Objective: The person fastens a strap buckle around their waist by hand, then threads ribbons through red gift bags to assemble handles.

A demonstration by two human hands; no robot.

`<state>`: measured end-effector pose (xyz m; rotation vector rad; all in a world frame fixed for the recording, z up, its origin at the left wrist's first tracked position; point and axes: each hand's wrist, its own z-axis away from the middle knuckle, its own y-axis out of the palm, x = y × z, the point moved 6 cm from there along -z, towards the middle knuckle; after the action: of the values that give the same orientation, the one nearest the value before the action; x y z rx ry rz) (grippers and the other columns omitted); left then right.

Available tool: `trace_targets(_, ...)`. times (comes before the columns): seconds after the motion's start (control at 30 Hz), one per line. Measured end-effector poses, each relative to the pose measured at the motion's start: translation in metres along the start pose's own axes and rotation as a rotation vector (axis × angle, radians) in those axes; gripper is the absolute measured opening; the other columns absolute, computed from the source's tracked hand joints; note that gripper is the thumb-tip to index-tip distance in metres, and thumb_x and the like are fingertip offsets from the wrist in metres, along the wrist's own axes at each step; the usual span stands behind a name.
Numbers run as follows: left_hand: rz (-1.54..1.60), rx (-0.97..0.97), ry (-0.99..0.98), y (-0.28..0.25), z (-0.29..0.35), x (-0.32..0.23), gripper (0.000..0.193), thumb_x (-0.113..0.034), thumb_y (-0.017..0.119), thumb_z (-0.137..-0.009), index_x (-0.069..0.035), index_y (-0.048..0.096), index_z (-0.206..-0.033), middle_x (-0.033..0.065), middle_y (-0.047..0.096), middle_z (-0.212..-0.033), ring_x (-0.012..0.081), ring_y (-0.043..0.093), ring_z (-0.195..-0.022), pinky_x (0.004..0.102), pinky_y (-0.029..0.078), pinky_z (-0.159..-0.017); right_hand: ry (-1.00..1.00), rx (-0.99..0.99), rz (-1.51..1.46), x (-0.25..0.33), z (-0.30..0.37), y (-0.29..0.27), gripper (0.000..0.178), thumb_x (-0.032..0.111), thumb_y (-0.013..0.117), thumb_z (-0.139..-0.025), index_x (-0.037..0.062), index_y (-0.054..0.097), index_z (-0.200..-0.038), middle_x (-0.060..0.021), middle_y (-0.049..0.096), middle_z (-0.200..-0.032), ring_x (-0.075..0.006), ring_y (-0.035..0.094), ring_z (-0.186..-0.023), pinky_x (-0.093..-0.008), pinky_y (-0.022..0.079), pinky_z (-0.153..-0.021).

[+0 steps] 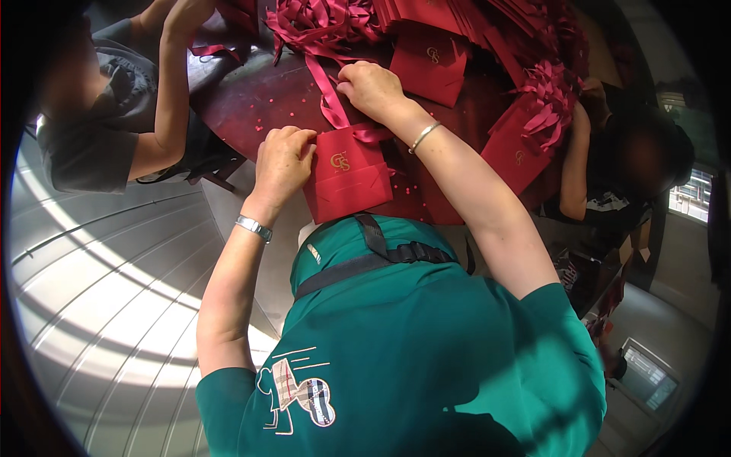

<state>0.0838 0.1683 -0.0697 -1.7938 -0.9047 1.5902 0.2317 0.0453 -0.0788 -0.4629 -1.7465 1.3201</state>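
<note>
A red paper gift bag (349,183) with a gold emblem lies in front of me at the table's near edge. My left hand (283,164) is closed at the bag's upper left edge, thumb and fingers bent against it. A dark pink ribbon (326,93) runs from the bag's top toward the far side of the table. Beyond the bag, my right hand (373,93) is closed with curled fingers beside this ribbon and seems to pinch it. The exact contact of its fingertips is partly hidden. A short ribbon loop (371,135) lies at the bag's upper right corner.
A tangled heap of ribbons (324,23) lies at the far side. Stacked red bags (434,65) and a ribbon-topped bag (518,152) are to the right. Small red scraps dot the dark red table (251,99). Other people's arms reach in from left and right.
</note>
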Motion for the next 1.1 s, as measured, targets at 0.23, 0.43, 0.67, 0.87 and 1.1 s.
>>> trace_targets(0.23,0.013,-0.047,0.005,-0.015,0.005,0.000,0.015,-0.007,0.066,-0.078,-0.004,0.065,-0.092,0.0100,0.062,-0.086,0.0276,0.058,-0.084,0.0364,0.048,-0.075,-0.032,0.014,0.036,0.008,-0.008,-0.004,0.020,0.025,0.065,-0.082,0.0069,0.067,-0.090,-0.0129,0.068,-0.091,-0.0324,0.064,-0.092,-0.0426,0.052,-0.078)
trace_targets(0.43,0.252,0.400,-0.273,-0.011,0.011,0.037,0.021,-0.009,0.066,-0.075,-0.002,0.055,-0.092,0.0102,0.056,-0.077,0.0204,0.058,-0.074,0.0315,0.046,-0.070,0.244,-0.128,-1.271,-0.036,0.047,-0.078,0.010,0.007,0.060,-0.090,0.0009,0.056,-0.096,-0.0102,0.065,-0.084,-0.0155,0.064,-0.073,-0.0284,0.054,-0.064)
trace_targets(0.67,0.896,0.300,-0.556,0.009,0.012,0.034,0.016,-0.001,0.060,-0.083,-0.002,0.060,-0.098,-0.0019,0.061,-0.087,0.0068,0.055,-0.075,0.0227,0.046,-0.067,0.186,-0.112,-1.357,0.018,0.113,-0.095,0.014,-0.006,0.061,-0.084,0.0036,0.054,-0.092,-0.0070,0.061,-0.082,-0.0132,0.060,-0.073,-0.0255,0.051,-0.066)
trace_targets(0.87,0.965,0.411,-0.593,-0.002,0.007,0.013,0.033,0.003,0.061,-0.081,0.001,0.059,-0.114,0.0023,0.063,-0.093,0.0088,0.058,-0.075,0.0229,0.049,-0.065,0.245,0.112,-1.027,0.066,0.123,-0.018,0.011,0.005,0.070,-0.082,0.0023,0.062,-0.089,0.0002,0.062,-0.082,-0.0061,0.057,-0.075,-0.0219,0.047,-0.068)
trace_targets(1.1,1.021,0.429,-0.650,-0.005,0.022,0.019,0.029,0.004,0.062,-0.081,0.002,0.061,-0.109,0.0046,0.064,-0.092,0.0105,0.060,-0.076,0.0240,0.050,-0.066,0.044,-0.055,-0.651,0.075,0.120,-0.007,0.007,0.007,0.066,-0.082,0.0023,0.065,-0.087,-0.0113,0.067,-0.078,-0.0173,0.065,-0.070,-0.0297,0.052,-0.064)
